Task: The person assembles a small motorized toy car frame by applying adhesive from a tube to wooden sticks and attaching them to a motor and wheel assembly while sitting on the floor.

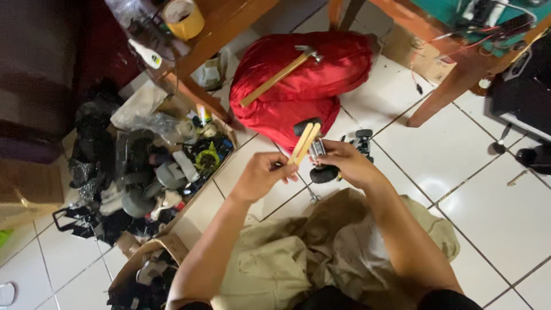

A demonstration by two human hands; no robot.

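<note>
**Wooden sticks and a small wheeled chassis held over white tile**

Wood is what the left hand [261,175] grips: its fingers are closed round the lower end of a pair of pale flat sticks [305,142], which slant up to the right. The right hand [343,162] is curled round a small wheeled chassis [338,158]; its palm hides most of the body, so only black wheels and a bit of metal show, and the sticks appear to touch that metal, though blur makes this uncertain. Both are held above the floor, just in front of a red bag [304,86] with a hammer [281,74] lying on it.

Open white tile floor [493,212] lies to the right. On the left a cardboard box of parts [160,172] crowds in, and a khaki cloth [321,252] covers the lap. Wooden table legs [453,86] are cut off by the top edge.
</note>
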